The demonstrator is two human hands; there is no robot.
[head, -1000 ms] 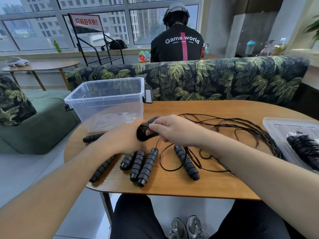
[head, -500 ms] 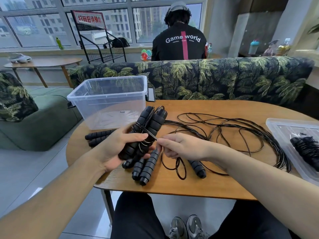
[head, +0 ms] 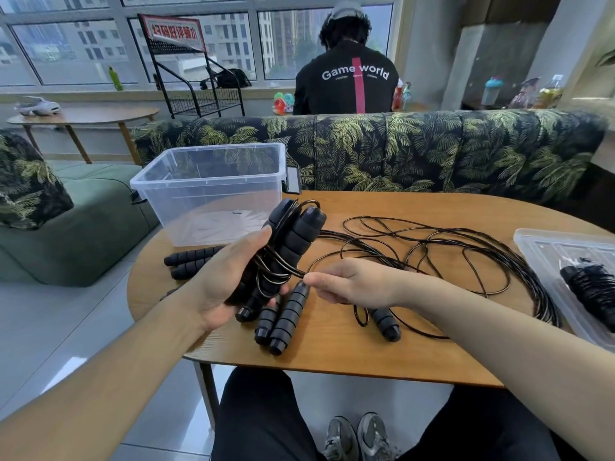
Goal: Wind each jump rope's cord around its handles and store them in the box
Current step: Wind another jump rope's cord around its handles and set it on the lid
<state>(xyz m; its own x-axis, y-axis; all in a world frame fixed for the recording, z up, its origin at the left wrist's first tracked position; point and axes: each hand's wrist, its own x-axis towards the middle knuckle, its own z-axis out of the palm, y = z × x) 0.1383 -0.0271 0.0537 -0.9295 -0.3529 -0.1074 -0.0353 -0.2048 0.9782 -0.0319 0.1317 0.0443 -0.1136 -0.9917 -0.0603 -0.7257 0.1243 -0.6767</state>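
My left hand [head: 229, 281] grips a pair of black foam jump-rope handles [head: 293, 237] held together and tilted up over the table, with a few turns of thin black cord round their lower part. My right hand [head: 346, 282] pinches that cord [head: 301, 273] just right of the handles. The cord runs on into a loose tangle of black cords [head: 466, 261] spread over the wooden table [head: 332, 357]. Several other black handles [head: 283, 319] lie on the table below my hands. The clear plastic box [head: 213, 191] stands open at the table's back left.
More handles [head: 189, 261] lie left of my hand by the box. One lone handle [head: 386, 324] lies under my right wrist. A clear lid [head: 545, 247] with a wound rope [head: 592, 287] on it sits at the right edge. A leaf-print sofa and a seated person are behind the table.
My left hand has lifted the paired handles from the table and tilted them upright. My right hand has come down off the handles' top and now pinches the cord beside them.
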